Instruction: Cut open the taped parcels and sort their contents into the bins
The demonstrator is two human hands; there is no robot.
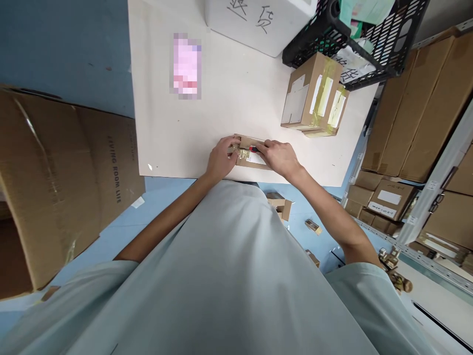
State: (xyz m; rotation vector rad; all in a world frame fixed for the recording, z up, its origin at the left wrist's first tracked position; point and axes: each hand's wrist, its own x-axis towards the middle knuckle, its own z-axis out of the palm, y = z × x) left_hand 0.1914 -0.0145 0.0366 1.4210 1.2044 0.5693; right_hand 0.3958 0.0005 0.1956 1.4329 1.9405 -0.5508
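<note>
A small cardboard box (244, 161) with a white label and shiny tape lies at the table's near edge, in front of my body. My left hand (221, 157) grips its left end, with fingers and thumb curled around the taped part. Over the box's right part, my right hand (280, 156) is closed on a utility knife (253, 149) with a red and black body. The knife's front end points left at the tape, close to my left fingers. Whether the blade is in the tape is too small to tell.
On the white table (236, 93) stand taped cardboard boxes (312, 93), a white box (258, 24) with handwriting, a black crate (386, 44) and a blurred pink item (185, 66). A large carton (74, 182) stands left. Shelves with cartons (410, 103) line the right.
</note>
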